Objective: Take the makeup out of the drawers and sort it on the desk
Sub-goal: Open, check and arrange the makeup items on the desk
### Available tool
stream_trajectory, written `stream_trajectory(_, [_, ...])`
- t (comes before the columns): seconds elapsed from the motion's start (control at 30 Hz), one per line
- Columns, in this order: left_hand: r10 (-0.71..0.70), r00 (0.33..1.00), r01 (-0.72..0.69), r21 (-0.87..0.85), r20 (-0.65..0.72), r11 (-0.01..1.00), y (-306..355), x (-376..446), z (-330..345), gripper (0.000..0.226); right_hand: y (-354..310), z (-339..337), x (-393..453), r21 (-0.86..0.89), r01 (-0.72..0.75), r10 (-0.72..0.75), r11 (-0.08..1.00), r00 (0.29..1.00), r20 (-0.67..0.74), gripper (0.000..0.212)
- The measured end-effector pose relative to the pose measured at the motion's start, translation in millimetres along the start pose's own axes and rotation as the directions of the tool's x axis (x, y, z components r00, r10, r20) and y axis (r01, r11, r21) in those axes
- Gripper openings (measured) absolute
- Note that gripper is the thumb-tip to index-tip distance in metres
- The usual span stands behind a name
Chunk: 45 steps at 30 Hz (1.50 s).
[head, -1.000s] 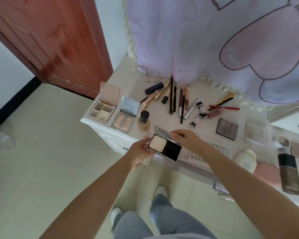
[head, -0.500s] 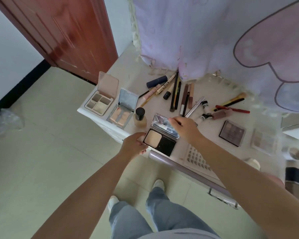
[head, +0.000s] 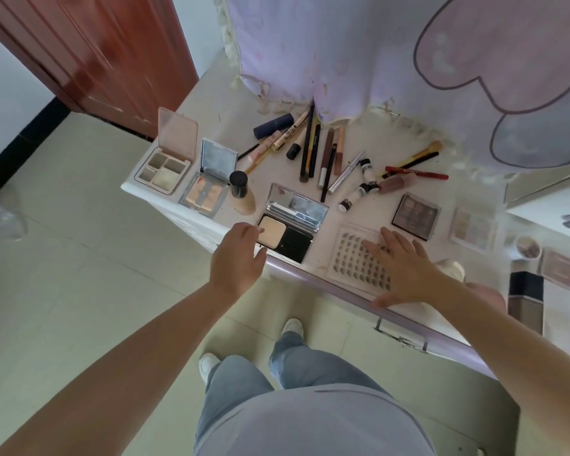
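Both hands had just let go of the powder compact (head: 288,225), which lay open at the surface's (head: 313,205) front edge, left hand (head: 236,258) and right hand (head: 405,268) with fingers spread, so that item looked sorted.

The open powder compact (head: 288,225) lies at the desk's (head: 211,103) front edge — black base, pale pressed powder, mirrored lid tilted back. Left of it stand a foundation bottle (head: 241,194) and two open palettes (head: 208,181) (head: 165,159). Behind it, pencils and tubes (head: 323,153) lie roughly parallel. To its right — a false-lash tray (head: 352,258) and a dark eyeshadow palette (head: 415,212).
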<state>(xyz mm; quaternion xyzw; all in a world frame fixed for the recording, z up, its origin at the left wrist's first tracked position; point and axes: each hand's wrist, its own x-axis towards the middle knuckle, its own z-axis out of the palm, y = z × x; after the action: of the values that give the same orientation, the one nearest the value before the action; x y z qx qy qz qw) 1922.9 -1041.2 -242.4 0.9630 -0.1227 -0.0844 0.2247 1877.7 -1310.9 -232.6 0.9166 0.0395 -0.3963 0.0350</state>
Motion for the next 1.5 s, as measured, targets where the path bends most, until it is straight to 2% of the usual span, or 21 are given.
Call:
stream_trajectory(0.1, [0.095, 0.994, -0.094, -0.026, 0.057, 0.995, 11.9, -0.8, 1.5, 0.033, -4.7, 3.6, 1.8, 0.024, 0.031, -0.027, 0.999, 0.988, -0.149, 0.108])
stream_trajectory(0.2, [0.116, 0.987, -0.097, -0.164, 0.111, 0.982, 26.1, 1.1, -3.1, 0.036, -6.9, 3.0, -0.6, 0.077, 0.059, -0.042, 0.995, 0.976, -0.212, 0.106])
stream_trajectory(0.3, [0.047, 0.968, 0.046, -0.36, 0.245, 0.932, 37.2, 3.9, -13.1, 0.047, -8.4, -4.7, -11.5, 0.304, 0.079, -0.024, 0.95, 0.984, -0.179, 0.109])
stream_trajectory(0.37, [0.048, 0.924, 0.15, -0.475, 0.38, 0.867, 43.7, 5.6, -21.5, 0.062, -7.5, -15.6, -23.3, 0.454, 0.121, -0.042, 0.883, 0.983, -0.18, 0.113])
stream_trajectory(0.47, [0.116, 0.851, 0.242, -0.579, 0.513, 0.779, 55.8, 13.1, -33.6, 0.084, -8.1, -33.8, -39.7, 0.535, 0.223, -0.123, 0.815, 0.968, -0.217, 0.116])
stream_trajectory(0.53, [0.17, 0.82, 0.257, -0.617, 0.547, 0.744, 66.1, 19.2, -42.3, 0.089, -12.7, -47.9, -51.6, 0.58, 0.292, -0.186, 0.761, 0.954, -0.236, 0.108])
stream_trajectory(0.63, [0.293, 0.781, 0.26, -0.714, 0.551, 0.65, 78.5, 22.7, -53.8, 0.074, -21.3, -65.5, -67.3, 0.635, 0.353, -0.235, 0.687, 0.935, -0.266, 0.084])
stream_trajectory(0.7, [0.334, 0.778, 0.261, -0.758, 0.532, 0.598, 80.3, 21.6, -57.3, 0.063, -25.7, -71.5, -73.2, 0.662, 0.357, -0.244, 0.659, 0.934, -0.261, 0.073])
stream_trajectory(0.8, [0.29, 0.809, 0.303, -0.785, 0.512, 0.541, 74.9, 24.6, -53.3, 0.082, -28.9, -73.9, -72.8, 0.695, 0.349, -0.253, 0.628, 0.937, -0.242, 0.066])
stream_trajectory(0.9, [0.275, 0.818, 0.313, -0.794, 0.504, 0.522, 71.3, 24.5, -50.8, 0.094, -26.8, -70.4, -66.6, 0.709, 0.337, -0.244, 0.619, 0.941, -0.235, 0.085])
stream_trajectory(1.0, [0.293, 0.809, 0.333, -0.807, 0.51, 0.487, 67.5, 22.9, -48.1, 0.085, -22.4, -64.7, -61.9, 0.756, 0.31, -0.234, 0.576, 0.949, -0.211, 0.103])
stream_trajectory(1.07, [0.324, 0.786, 0.351, -0.812, 0.526, 0.466, 67.1, 22.1, -46.7, 0.07, -19.9, -60.8, -59.1, 0.77, 0.297, -0.239, 0.565, 0.952, -0.192, 0.102])
stream_trajectory(1.13, [0.365, 0.746, 0.379, -0.805, 0.557, 0.456, 66.3, 21.6, -44.6, 0.067, -16.1, -57.3, -57.3, 0.798, 0.276, -0.243, 0.536, 0.955, -0.168, 0.098])
stream_trajectory(1.23, [0.334, 0.69, 0.448, -0.741, 0.642, 0.501, 61.2, 21.7, -36.0, 0.082, -5.8, -52.8, -52.2, 0.791, 0.252, -0.252, 0.558, 0.959, -0.129, 0.104])
stream_trajectory(1.33, [0.278, 0.665, 0.437, -0.664, 0.693, 0.607, 57.5, 16.6, -20.0, 0.078, 5.3, -48.3, -42.4, 0.784, 0.205, -0.252, 0.586, 0.966, -0.064, 0.104])
stream_trajectory(1.4, [0.224, 0.675, 0.452, -0.635, 0.703, 0.627, 53.9, 10.5, -7.5, 0.08, 12.2, -45.8, -35.4, 0.814, 0.187, -0.284, 0.55, 0.958, -0.029, 0.093])
stream_trajectory(1.5, [0.137, 0.692, 0.539, -0.634, 0.708, 0.554, 48.9, 2.0, 8.4, 0.083, 21.3, -44.3, -29.2, 0.875, 0.18, -0.257, 0.45, 0.964, -0.066, 0.041])
